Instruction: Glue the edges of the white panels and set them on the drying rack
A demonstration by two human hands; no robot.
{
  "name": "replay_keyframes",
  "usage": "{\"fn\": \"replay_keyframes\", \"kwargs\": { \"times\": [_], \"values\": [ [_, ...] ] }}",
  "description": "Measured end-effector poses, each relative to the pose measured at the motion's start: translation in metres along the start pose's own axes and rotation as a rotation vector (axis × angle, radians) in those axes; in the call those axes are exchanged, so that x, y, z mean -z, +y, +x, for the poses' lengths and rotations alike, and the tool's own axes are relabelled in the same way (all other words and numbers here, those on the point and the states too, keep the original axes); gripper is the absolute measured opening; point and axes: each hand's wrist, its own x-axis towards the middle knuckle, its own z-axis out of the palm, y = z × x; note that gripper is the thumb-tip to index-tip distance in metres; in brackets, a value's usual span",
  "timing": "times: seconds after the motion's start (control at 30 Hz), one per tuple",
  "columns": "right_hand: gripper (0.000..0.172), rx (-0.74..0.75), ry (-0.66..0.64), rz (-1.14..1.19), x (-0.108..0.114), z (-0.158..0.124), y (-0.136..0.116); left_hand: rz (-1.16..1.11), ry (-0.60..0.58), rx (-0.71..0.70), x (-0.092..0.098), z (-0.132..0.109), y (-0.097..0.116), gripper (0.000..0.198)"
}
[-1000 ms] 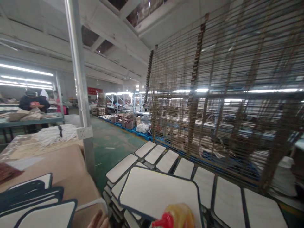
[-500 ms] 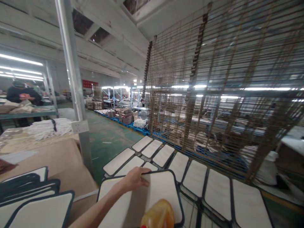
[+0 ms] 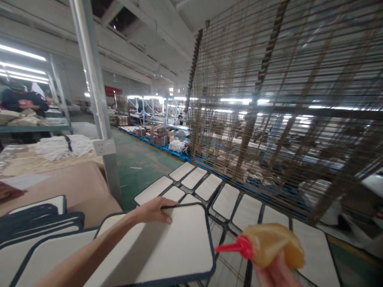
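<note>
The white panel (image 3: 167,247), dark-bordered, is lying flat over the near left corner of the wire shelf (image 3: 229,263), reaching toward the bench's (image 3: 80,187) right edge. The left hand (image 3: 152,210) is pinching its far edge. It is looking thin, stiff and light, best taken by that rim. The right hand (image 3: 273,275) is gripping an amber squeeze bottle (image 3: 272,245), with its red nozzle pointing at the panel. More panels (image 3: 227,201) are lying in rows beyond.

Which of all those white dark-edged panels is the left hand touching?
The nearest panel, under the left hand; the other panels lie untouched.
</note>
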Motion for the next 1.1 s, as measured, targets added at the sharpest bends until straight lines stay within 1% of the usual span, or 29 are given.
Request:
{"fn": "replay_keyframes", "kwargs": {
  "times": [0.03, 0.07, 0.13, 0.2, 0.33, 0.4, 0.5, 0.6, 0.73, 0.83, 0.93, 1.1],
  "values": [
    [0.031, 0.016, 0.082, 0.044, 0.000, 0.008, -0.004, -0.013, -0.038, -0.008, 0.001, -0.003, 0.002, 0.041],
    [0.034, 0.021, 0.159, 0.090, -0.003, 0.015, -0.008, -0.021, -0.072, -0.018, 0.002, -0.005, 0.005, 0.042],
    [0.048, 0.040, 0.231, 0.131, -0.012, 0.025, -0.016, -0.025, -0.134, -0.039, 0.005, -0.009, 0.010, 0.041],
    [0.056, 0.054, 0.186, 0.097, -0.022, 0.032, -0.021, -0.030, -0.181, -0.052, 0.008, -0.012, 0.015, 0.042],
    [0.062, 0.057, 0.079, 0.055, -0.027, 0.041, -0.023, -0.089, -0.222, -0.044, 0.013, -0.016, 0.022, 0.046],
    [0.065, 0.051, 0.064, 0.064, -0.026, 0.044, -0.023, -0.135, -0.239, -0.018, 0.014, -0.017, 0.024, 0.048],
    [0.065, 0.032, 0.088, 0.067, -0.023, 0.043, -0.023, -0.211, -0.249, 0.014, 0.015, -0.017, 0.024, 0.051],
    [0.064, -0.031, 0.044, 0.071, -0.021, 0.038, -0.023, -0.272, -0.240, 0.025, 0.018, -0.017, 0.023, 0.054],
    [0.067, -0.083, 0.008, 0.088, -0.012, 0.035, -0.021, -0.259, -0.236, 0.047, 0.022, -0.017, 0.025, 0.053],
    [0.064, -0.108, -0.022, 0.070, -0.004, 0.035, -0.018, -0.234, -0.218, 0.071, 0.025, -0.016, 0.024, 0.053],
    [0.062, -0.129, -0.076, 0.060, 0.002, 0.035, -0.016, -0.223, -0.231, 0.045, 0.026, -0.014, 0.019, 0.054],
    [0.063, -0.151, -0.105, 0.072, 0.005, 0.031, -0.015, -0.247, -0.253, 0.034, 0.027, -0.014, 0.014, 0.055]
  ]
}}
